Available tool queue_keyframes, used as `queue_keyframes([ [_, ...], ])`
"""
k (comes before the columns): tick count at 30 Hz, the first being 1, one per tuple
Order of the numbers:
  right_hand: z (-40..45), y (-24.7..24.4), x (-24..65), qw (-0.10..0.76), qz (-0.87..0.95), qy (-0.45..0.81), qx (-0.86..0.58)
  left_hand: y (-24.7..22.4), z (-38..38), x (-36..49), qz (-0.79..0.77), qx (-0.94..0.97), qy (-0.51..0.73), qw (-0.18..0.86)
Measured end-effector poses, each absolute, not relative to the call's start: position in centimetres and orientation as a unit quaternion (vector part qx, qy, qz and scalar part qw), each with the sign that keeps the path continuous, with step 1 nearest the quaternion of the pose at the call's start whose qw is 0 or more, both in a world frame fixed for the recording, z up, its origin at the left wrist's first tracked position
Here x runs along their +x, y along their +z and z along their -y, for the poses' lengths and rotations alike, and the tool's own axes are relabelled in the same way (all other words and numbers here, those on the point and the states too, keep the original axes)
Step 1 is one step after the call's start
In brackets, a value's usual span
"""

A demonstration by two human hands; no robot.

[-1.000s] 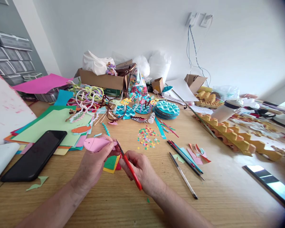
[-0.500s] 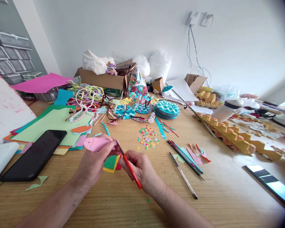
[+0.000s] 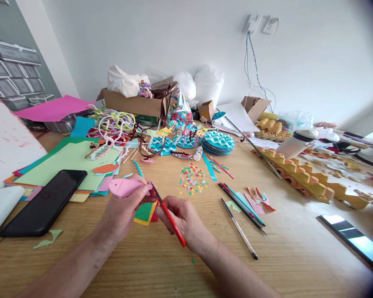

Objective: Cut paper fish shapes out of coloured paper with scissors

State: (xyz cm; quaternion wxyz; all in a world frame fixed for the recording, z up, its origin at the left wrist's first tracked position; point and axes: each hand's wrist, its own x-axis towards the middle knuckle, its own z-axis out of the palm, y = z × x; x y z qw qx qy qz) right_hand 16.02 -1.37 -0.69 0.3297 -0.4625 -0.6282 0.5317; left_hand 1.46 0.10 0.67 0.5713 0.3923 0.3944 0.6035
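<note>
A pink paper fish (image 3: 123,187) with a drawn eye and gill line is pinched by its tail end in my left hand (image 3: 124,211). My right hand (image 3: 185,221) is closed round red-handled scissors (image 3: 173,223), whose blades reach up to the fish's tail beside my left fingertips. Green, yellow and red paper pieces (image 3: 144,212) lie on the table below and between my hands. An orange paper fish (image 3: 105,169) rests on the light green sheets (image 3: 71,159) beyond my left hand.
A black phone (image 3: 45,203) lies at the left. Confetti (image 3: 193,179), pencils (image 3: 244,205) and a pen (image 3: 240,229) are ahead and right. Blue wavy discs (image 3: 218,142) stand farther back; a yellow egg carton (image 3: 301,176) and second phone (image 3: 354,240) are at the right.
</note>
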Motion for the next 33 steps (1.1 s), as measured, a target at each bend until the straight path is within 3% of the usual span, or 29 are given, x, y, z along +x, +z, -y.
queue_keyframes([
  [33,1.10,-0.88,16.28,0.327,0.658,0.494,-0.465,0.84,-0.54,0.73,-0.379,0.427,0.561,0.600],
])
